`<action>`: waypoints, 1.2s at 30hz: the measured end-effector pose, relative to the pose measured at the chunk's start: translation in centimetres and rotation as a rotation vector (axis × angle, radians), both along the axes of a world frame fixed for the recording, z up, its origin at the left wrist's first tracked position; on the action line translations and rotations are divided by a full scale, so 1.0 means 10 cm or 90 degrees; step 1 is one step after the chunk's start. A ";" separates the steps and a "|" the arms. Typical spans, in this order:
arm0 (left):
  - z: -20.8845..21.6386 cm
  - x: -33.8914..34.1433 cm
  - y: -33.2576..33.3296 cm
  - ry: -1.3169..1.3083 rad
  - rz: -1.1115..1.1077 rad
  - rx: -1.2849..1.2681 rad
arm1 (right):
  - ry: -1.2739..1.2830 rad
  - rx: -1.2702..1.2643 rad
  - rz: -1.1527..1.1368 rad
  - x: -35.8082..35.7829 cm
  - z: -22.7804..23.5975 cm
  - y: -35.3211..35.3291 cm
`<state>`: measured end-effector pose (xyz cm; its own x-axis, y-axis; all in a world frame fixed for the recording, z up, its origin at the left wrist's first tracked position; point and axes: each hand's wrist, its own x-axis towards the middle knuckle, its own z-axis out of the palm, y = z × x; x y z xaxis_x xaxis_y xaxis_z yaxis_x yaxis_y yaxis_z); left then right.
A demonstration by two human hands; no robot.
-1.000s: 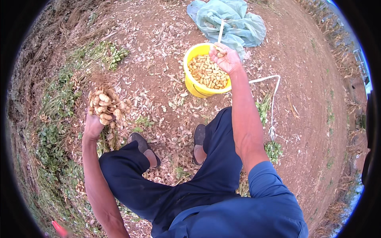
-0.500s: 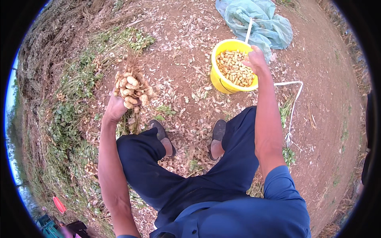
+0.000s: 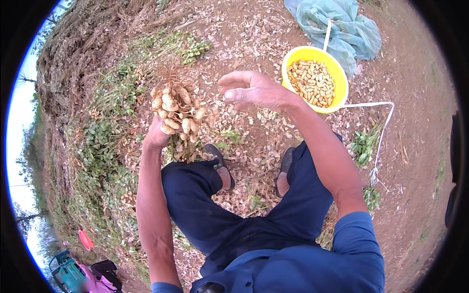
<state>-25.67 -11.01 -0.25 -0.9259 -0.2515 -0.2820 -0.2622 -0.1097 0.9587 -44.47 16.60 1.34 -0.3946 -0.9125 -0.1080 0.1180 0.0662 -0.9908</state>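
Note:
My left hand (image 3: 157,133) is closed round the stems of a peanut plant, holding it up over my left knee. Its cluster of tan peanuts (image 3: 176,110) sticks up above the fist, with thin roots at the top. Between that cluster and the bucket, my right hand (image 3: 251,90) hangs in the air, its fingers stretched out and nothing visible in them. A yellow bucket (image 3: 343,80) stands on the ground beyond my right forearm. Loose picked peanuts (image 3: 312,83) lie in it.
A crumpled blue-green plastic sheet (image 3: 342,29) lies behind the bucket. White strap (image 3: 390,117) trails to the right. Pulled peanut plants (image 3: 100,146) cover the ground at left, beside a heap of dry stalks (image 3: 88,49). A red basin (image 3: 86,240) and a teal crate (image 3: 68,273) sit at lower left.
My right hand has moved left from above the bucket toward the peanut cluster. My left hand keeps its hold on the plant. The whole view has shifted slightly.

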 end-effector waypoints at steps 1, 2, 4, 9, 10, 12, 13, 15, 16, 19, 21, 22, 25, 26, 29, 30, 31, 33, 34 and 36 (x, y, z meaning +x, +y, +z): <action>-0.06 0.01 -0.06 0.006 -0.009 0.016 | -0.001 -0.026 0.040 0.09 -0.03 -0.08; -0.08 0.01 -0.09 0.009 0.001 0.024 | 0.021 -0.040 0.059 0.15 -0.05 -0.18; -0.11 0.02 -0.12 0.018 0.011 0.040 | 0.066 -0.062 0.096 0.25 -0.11 -0.34; -0.11 0.03 -0.12 0.040 0.050 0.090 | 0.124 -0.095 0.129 0.35 -0.35 -0.63; -0.13 0.04 -0.14 0.046 0.063 0.077 | 0.129 -0.061 0.146 0.34 -0.39 -0.67; -0.16 0.08 -0.23 0.039 0.063 0.075 | 0.114 -0.069 0.139 0.39 -0.38 -0.71; -0.17 0.11 -0.28 0.035 0.063 0.074 | 0.080 -0.061 0.119 0.44 -0.38 -0.71; -0.11 0.09 -0.24 0.024 0.068 0.078 | 0.016 -0.038 0.072 0.49 -0.32 -0.68; -0.11 0.07 -0.19 0.031 0.072 0.062 | 0.010 -0.013 0.061 0.51 -0.29 -0.68; -0.03 0.01 -0.11 0.020 0.080 0.054 | 0.060 0.035 0.002 0.51 -0.25 -0.66; 0.01 -0.04 -0.07 0.019 0.090 0.064 | 0.109 0.023 -0.046 0.52 -0.34 -0.72; 0.01 -0.04 -0.01 0.029 0.116 0.029 | 0.100 0.015 -0.063 0.53 -0.39 -0.74; 0.08 -0.10 0.11 0.015 0.144 -0.027 | -0.077 0.029 -0.072 0.58 -0.36 -0.73; 0.10 -0.10 0.12 0.014 0.161 -0.028 | -0.143 0.009 -0.075 0.61 -0.34 -0.75; 0.08 -0.11 0.07 -0.014 0.200 -0.042 | -0.268 -0.035 -0.081 0.67 -0.30 -0.79; 0.08 -0.13 0.10 0.040 0.185 -0.056 | -0.261 -0.041 -0.081 0.69 -0.28 -0.79; 0.07 -0.13 0.08 0.037 0.180 -0.056 | -0.255 -0.046 -0.081 0.69 -0.27 -0.80; 0.11 -0.17 0.10 0.032 0.165 -0.054 | -0.194 -0.035 -0.061 0.65 -0.32 -0.80; 0.10 -0.19 0.16 0.044 0.212 -0.010 | -0.163 -0.030 -0.051 0.64 -0.35 -0.80; 0.12 -0.24 0.25 0.102 0.241 -0.053 | 0.040 -0.020 -0.097 0.67 -0.44 -0.89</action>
